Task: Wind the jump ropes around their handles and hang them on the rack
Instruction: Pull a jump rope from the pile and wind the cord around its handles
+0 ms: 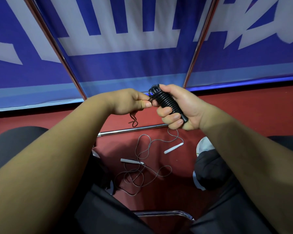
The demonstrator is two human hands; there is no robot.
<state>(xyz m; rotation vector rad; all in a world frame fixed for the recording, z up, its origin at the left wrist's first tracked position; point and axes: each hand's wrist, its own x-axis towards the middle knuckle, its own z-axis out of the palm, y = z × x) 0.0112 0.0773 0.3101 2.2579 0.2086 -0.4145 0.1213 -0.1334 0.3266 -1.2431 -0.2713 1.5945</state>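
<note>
My right hand grips a black jump rope whose cord is wound in tight coils around its handles. My left hand pinches the loose end of that cord just left of the coils; a short tail hangs below it. A second jump rope with white handles lies unwound on the red floor between my legs, its thin dark cord in loose loops. The rack's metal poles rise in front of me.
A blue and white banner hangs behind the rack's two slanted poles. A horizontal chrome bar runs low across the floor below my hands. My dark trouser legs and shoes flank the floor rope. A chrome chair edge is below.
</note>
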